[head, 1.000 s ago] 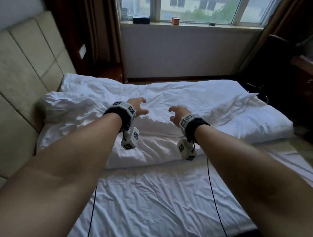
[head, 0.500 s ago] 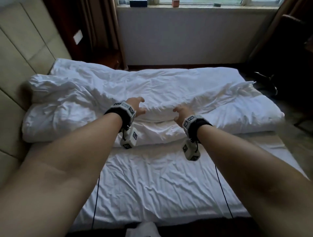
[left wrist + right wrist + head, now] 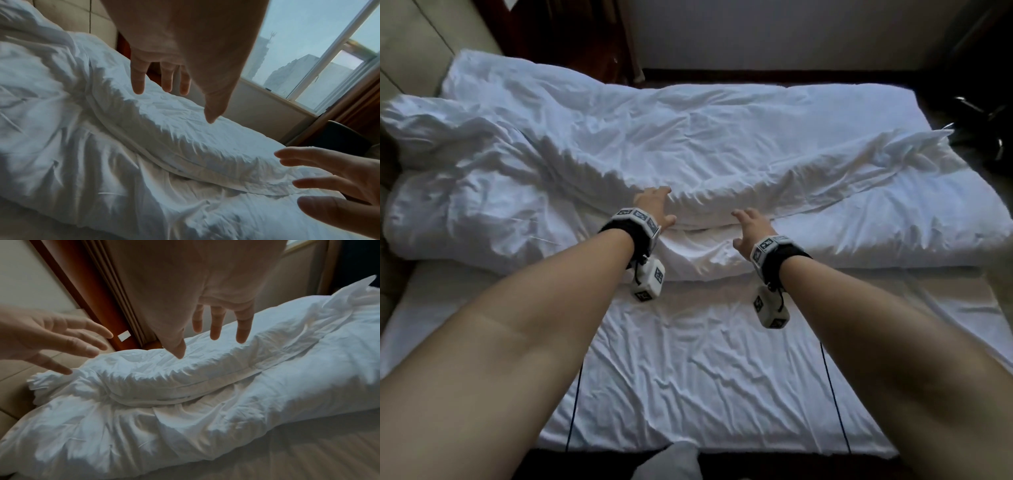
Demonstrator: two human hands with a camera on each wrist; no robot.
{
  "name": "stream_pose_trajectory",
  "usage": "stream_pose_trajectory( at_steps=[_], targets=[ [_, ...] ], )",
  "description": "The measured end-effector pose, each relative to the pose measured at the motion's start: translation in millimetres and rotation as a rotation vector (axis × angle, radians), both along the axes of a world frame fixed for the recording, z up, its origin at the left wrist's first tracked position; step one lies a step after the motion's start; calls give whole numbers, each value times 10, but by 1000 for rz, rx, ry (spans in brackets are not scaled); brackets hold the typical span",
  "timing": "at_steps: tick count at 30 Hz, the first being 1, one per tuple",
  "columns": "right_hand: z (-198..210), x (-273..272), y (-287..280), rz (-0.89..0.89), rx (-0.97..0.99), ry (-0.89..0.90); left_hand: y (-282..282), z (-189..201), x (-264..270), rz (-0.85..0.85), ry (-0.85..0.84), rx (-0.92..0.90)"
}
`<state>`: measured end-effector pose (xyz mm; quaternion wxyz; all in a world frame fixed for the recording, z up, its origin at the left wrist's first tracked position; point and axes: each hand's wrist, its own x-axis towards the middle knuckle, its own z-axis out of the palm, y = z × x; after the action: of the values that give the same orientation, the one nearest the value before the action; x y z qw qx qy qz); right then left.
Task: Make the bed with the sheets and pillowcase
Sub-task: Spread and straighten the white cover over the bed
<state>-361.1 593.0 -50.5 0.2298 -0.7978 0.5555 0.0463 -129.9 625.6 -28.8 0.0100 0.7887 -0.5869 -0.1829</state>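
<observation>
Reaching out over the bed, both bare arms stretch toward a bunched white duvet [image 3: 688,144] that lies heaped across the far half of the mattress, away from the person. The left hand [image 3: 654,207] hangs just above the duvet's near folded edge with its fingers [image 3: 138,76] spread and nearly straight, its grip released and nothing held; whether the fingertips touch the cloth cannot be told. The right hand [image 3: 751,226] is just beside the same folded edge, right of the left hand, also splayed and grasping nothing. The thick rolled fold of the duvet runs under both palms, with a piped seam along its near side in the wrist views. Nearer the person than the duvet, the white fitted sheet [image 3: 705,370] covers the mattress, wrinkled and bare. A padded beige headboard [image 3: 417,44] stands at the duvet's left end. Beyond the duvet, a window [image 3: 304,53] shows in the left wrist view. Each wrist wears a black band with marker cubes [image 3: 650,284].
</observation>
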Motion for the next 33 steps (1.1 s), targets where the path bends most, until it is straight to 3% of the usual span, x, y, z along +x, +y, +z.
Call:
stream_pose_trajectory(
  at_steps=[7,13,24,28,33],
  targets=[
    [-496,169,-602,7,109,4,-490,-509,77,32,14,92],
    [-690,292,-1065,86,157,-32,-766,-672,114,94,-23,94],
    [-990,446,-1749,97,173,-89,-1440,-946,345,51,-42,194],
    [-1303,688,-1902,135,173,-37,-1709,-1355,623,-17,-39,245],
    [-2062,1069,-2290,227,228,221,-2340,-2325,1006,-288,-95,404]
  ],
)
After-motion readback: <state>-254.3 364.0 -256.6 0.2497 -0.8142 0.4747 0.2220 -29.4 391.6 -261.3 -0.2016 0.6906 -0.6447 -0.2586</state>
